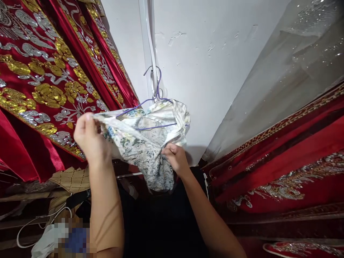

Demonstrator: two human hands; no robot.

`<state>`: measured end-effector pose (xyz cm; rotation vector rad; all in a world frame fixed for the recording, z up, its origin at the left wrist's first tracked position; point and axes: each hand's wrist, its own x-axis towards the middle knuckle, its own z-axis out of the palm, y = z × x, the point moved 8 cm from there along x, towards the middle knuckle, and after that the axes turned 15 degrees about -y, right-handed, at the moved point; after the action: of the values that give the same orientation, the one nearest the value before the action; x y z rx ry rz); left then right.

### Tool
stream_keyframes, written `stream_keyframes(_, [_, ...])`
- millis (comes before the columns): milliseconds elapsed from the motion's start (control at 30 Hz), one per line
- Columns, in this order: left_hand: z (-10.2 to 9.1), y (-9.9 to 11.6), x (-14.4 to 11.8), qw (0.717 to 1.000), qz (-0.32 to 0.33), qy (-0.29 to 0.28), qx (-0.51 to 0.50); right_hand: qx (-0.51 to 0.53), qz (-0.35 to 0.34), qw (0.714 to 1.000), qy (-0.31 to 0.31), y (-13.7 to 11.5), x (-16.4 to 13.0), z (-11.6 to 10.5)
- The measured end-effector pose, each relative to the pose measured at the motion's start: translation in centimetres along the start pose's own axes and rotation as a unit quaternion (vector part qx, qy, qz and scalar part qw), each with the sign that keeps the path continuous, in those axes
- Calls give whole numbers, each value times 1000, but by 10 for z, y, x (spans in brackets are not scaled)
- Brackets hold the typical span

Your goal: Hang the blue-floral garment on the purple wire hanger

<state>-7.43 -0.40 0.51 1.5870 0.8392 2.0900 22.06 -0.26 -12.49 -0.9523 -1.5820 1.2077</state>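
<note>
Gripping a pale patterned satin garment [146, 143], both hands are working in front of a white wall [204, 71]. The left hand [90, 138] is pinching one upper edge of the cloth, its fingers [86, 122] clenched on the fabric and pulling it taut to the side. The right hand [176, 157] is grasping the bunched lower part, fingers closed around the folds. Just above and between the fingers, a purple wire hanger [156, 96] is sitting partly inside the garment, its hook rising against the wall. Beyond the left fingers, a red embroidered robe [40, 79] with gold and silver flowers is hanging; past the right fingers, another red embroidered garment [290, 168] is lying under a sheer sequined veil [295, 61]
</note>
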Motion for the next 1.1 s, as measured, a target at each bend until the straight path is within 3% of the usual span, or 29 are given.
stream_keyframes(33, [-19, -33, -8, 987, -102, 35, -119, 23, 7, 1000, -7, 10, -9, 5])
stream_keyframes(100, [-38, -70, -36, 964, -183, 64, -182, 79, 21, 997, -10, 26, -24, 13])
stream_keyframes(133, [-39, -85, -56, 952, -220, 69, -202, 105, 25, 994, -8, 32, -30, 16])
stream_keyframes(233, [-22, -122, -128, 897, -333, 127, -261, 165, 20, 986, 8, 41, -41, 17])
stream_keyframes(333, [2, -136, -174, 886, -367, 142, -245, 174, 14, 985, 7, 42, -48, 4])
stream_keyframes(433, [17, -129, -179, 900, -344, 134, -231, 112, 54, 992, -39, 45, -56, -11])
stream_keyframes(533, [31, -105, -166, 914, -307, 102, -245, 6, 147, 968, -201, 57, -66, -4])
stream_keyframes(600, [52, -82, -159, 916, -293, 33, -271, -39, 176, 944, -276, 64, -70, 3])
stream_keyframes(633, [65, -70, -158, 918, -288, -14, -274, -45, 172, 947, -268, 64, -67, 3])
stream_keyframes(733, [109, -31, -163, 920, -276, -190, -204, 20, 117, 981, -153, 53, -50, 1])
stream_keyframes(767, [123, -19, -166, 916, -265, -257, -160, 72, 97, 984, -131, 48, -44, 5])
stream_keyframes(833, [143, 2, -170, 900, -221, -370, -62, 204, 86, 965, -143, 40, -36, 23])
stream_keyframes(900, [146, 11, -168, 892, -184, -413, 27, 314, 110, 926, -177, 32, -31, 41])
stream_keyframes(967, [129, 4, -162, 898, -197, -383, 88, 347, 144, 902, -214, 24, -29, 52])
stream_keyframes(1033, [108, -13, -160, 896, -239, -358, 104, 297, 161, 901, -273, 13, -27, 56])
stream_keyframes(1100, [94, -30, -164, 875, -269, -392, 86, 190, 139, 915, -329, -2, -20, 50])
